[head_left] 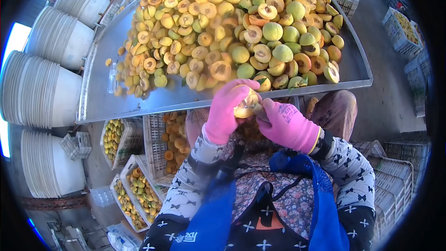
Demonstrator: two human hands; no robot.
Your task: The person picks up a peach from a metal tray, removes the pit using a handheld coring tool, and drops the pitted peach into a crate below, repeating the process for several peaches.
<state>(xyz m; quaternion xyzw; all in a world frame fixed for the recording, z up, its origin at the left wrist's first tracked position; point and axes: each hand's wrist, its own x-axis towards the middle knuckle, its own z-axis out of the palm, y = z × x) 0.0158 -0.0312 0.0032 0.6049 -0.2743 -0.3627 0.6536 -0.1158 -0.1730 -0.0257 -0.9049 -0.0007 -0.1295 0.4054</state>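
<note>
In the head view my left hand (224,114), in a pink glove, is closed around a halved yellow peach (242,110). The cut side of the peach faces my right hand. My right hand (289,124), also gloved in pink, is closed on a small pitting tool (256,108), most of it hidden by the fingers. The tool's end meets the cut flesh around the middle of the peach. Just beyond both hands, a big heap of peaches (220,70), many cut in half with pits showing, lies on a metal table (162,104).
A plastic bottle (112,78) stands on the table's left part. Below the table's edge is a crate (155,144) of peach halves near my knees. More filled crates (121,144) sit at left. Stacked white tubs (69,93) line the left side; stacked crates (388,181) stand at right.
</note>
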